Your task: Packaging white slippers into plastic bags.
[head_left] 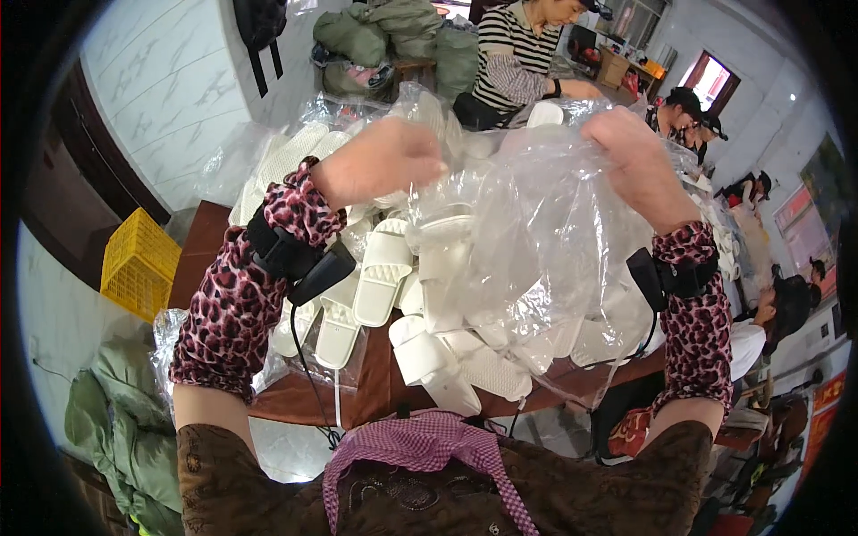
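Note:
A large clear plastic bag (545,237) is spread above the table in front of me. My right hand (630,152) is closed on its upper right edge. On the other side my left hand (386,161) is closed, fingertips pinched on the plastic film at the bag's left. Under and around the bag lie many white slippers (382,272) with ribbed straps. Some show through the film, and a few stick out at the table's near edge, such as a white slipper (420,350) below the bag.
The brown table (375,375) ends close to my body. A yellow crate (137,265) stands at the left, above green sacks (134,429). Across the table a person in a striped shirt (518,58) works; more people sit along the right. Stuffed sacks (384,36) are piled behind.

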